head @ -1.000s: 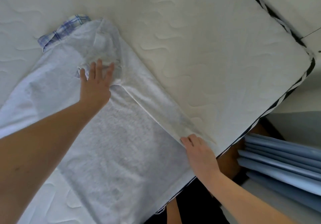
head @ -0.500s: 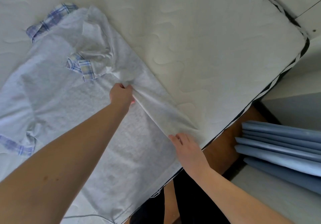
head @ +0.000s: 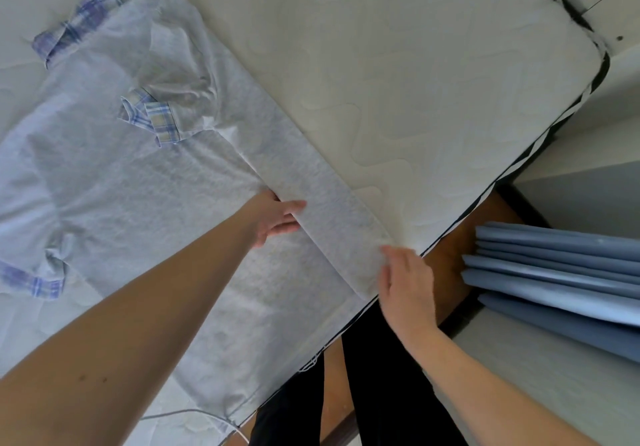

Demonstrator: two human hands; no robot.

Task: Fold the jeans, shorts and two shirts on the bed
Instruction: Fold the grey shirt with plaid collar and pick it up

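So there's a light grey shirt (head: 145, 203) with blue plaid trim spread flat on the bed (head: 415, 82), lying along the near edge toward the right corner of the mattress. One long side strip of it is folded over onto the body, running diagonally from the plaid-cuffed sleeve (head: 156, 120) down to the mattress edge. The left hand (head: 273, 218) is at the inner edge of that strip about halfway along, fingers and thumb loosely curled at the fold, looks like a light pinch but the fabric hides part of it, so can't really tell. The right hand (head: 405, 283) is open, fingers spread a bit and blurred, resting at the lower end of the strip right at the bed's edge. Off the bed to the right hang blue curtains (head: 554, 272)
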